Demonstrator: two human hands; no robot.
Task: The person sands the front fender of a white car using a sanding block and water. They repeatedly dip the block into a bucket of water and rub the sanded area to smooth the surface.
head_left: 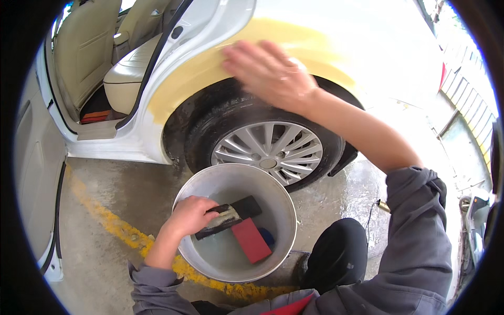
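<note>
My right hand (270,73), slightly blurred, lies stretched out over the yellow-coated patch (184,86) on the white car's rear wheel arch. Its fingers are extended and hold nothing. Over the left side of a pale bucket (270,184), my left hand (193,214) grips a sanding block (219,222) with a dark underside and a worn, pale-smeared top. In the bucket, in cloudy water, are a red rectangular block (251,240), a black flat pad (248,206) and a dark blue piece (268,238) partly hidden behind the red one.
Behind the bucket stands the rear wheel (268,152) with a silver multi-spoke rim. The open car door (37,157) is at left, with beige seats (86,47) inside. A worn yellow line (115,226) crosses the wet concrete. My bent knee (341,252) is right of the bucket.
</note>
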